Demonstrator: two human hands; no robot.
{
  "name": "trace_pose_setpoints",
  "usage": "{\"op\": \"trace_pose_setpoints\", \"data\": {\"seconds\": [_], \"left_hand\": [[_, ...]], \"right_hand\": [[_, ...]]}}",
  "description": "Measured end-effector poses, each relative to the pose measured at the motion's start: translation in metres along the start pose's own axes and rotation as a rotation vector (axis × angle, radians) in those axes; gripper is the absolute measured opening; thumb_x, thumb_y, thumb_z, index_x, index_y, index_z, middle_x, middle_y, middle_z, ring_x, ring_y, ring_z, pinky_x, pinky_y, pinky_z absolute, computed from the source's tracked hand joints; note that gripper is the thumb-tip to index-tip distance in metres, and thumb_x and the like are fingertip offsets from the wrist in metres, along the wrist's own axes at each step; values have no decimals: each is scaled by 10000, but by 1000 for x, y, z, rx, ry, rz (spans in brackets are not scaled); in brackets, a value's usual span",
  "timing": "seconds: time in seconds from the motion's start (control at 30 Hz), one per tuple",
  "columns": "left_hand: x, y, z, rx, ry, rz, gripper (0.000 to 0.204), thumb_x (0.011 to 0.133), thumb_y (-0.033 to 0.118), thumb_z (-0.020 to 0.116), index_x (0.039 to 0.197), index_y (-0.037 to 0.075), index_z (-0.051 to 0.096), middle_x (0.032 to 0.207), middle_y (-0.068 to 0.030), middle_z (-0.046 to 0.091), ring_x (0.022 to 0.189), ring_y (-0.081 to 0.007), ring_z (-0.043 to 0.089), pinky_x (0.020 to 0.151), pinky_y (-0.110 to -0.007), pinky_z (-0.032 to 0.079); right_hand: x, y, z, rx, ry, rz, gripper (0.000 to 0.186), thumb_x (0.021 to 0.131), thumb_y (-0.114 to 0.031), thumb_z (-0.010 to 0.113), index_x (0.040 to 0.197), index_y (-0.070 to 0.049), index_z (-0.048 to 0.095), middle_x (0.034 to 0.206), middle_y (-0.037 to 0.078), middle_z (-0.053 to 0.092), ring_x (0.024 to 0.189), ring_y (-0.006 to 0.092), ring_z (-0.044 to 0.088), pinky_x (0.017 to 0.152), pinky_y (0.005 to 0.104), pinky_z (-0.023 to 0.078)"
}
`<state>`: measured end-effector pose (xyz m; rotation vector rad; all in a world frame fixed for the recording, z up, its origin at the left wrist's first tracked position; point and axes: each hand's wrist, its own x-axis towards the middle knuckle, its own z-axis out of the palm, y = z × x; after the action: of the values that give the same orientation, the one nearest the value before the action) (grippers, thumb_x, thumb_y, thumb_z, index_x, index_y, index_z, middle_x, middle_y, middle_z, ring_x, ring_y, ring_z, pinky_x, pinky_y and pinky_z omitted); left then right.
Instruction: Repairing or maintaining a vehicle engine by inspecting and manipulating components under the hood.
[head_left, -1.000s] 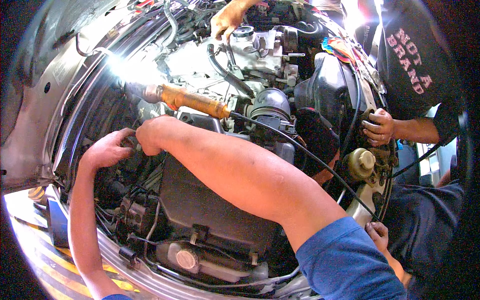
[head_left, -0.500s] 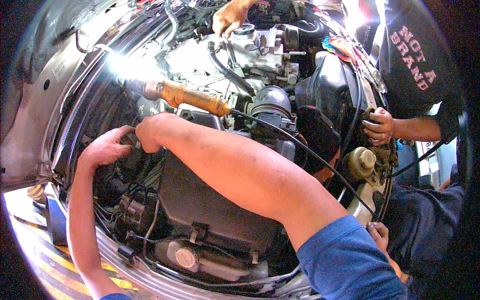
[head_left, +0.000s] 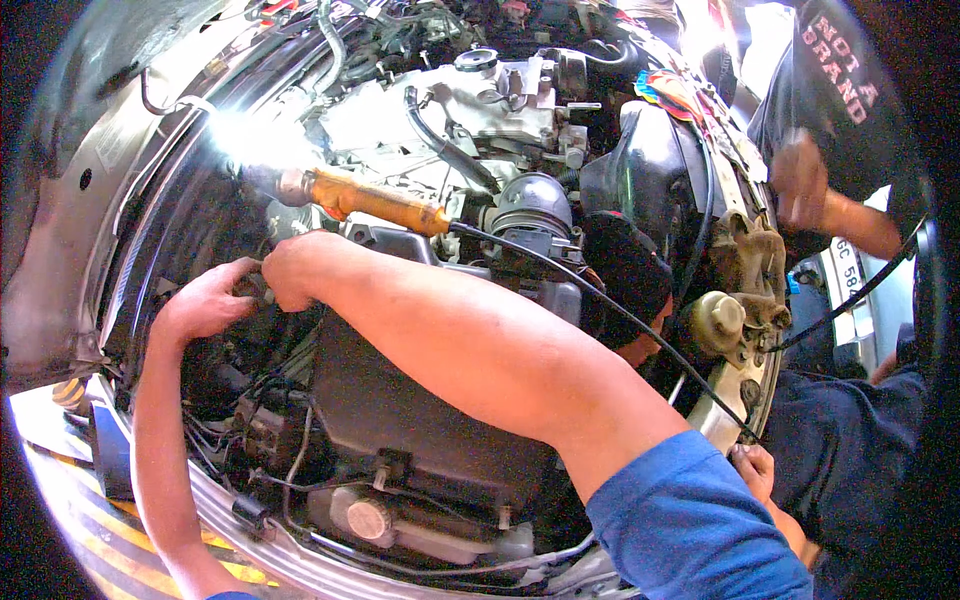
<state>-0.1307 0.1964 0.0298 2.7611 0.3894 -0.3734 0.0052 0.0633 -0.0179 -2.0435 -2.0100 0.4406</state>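
Both my hands are deep in the left side of a car's engine bay, close together. My left hand [head_left: 208, 298] has its fingers and thumb curled round a spot in shadow beside the inner fender. Against its fingertips, my right hand [head_left: 292, 268] is closed, knuckles up, its fingertips hidden behind the hand. What lies between them is too dark to make out. My right forearm crosses above a black plastic box [head_left: 420, 420]. Just beyond my hands lies a lit work lamp [head_left: 375, 200] with an orange handle, its glare whitening the fender edge.
A black cable [head_left: 600, 290] runs from the lamp to the right front. The pale engine cover [head_left: 380, 110] is at the back. A capped reservoir [head_left: 365, 517] sits near the front. At right, a co-worker's blurred hand [head_left: 800, 185] and another hand [head_left: 755, 470] are by the bay's edge.
The co-worker's hand over the engine has left the picture. The hand on the right edge has lifted away and blurs. My hands stay almost in place; the view has shifted slightly.
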Motion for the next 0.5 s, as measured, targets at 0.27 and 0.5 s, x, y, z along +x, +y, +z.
{"op": "trace_pose_setpoints", "data": {"seconds": [0.27,0.5], "left_hand": [[1,5,-1,16,2,-43,473,785,168,625,1214,-17,549,1110,-239,633,1071,-354,608,938,-400,464],[2,-2,0,-79,5,51,482,766,110,603,1226,-20,541,1144,-238,629,1108,-367,593,984,-406,445]], "right_hand": [[32,8,18,-20,-7,1,384,694,-355,794,1033,-177,759,1087,68,723,989,275,691,811,441,550],[32,8,20,-16,29,-16,308,706,-284,732,986,-163,770,1052,61,729,987,265,689,811,425,549]]}}
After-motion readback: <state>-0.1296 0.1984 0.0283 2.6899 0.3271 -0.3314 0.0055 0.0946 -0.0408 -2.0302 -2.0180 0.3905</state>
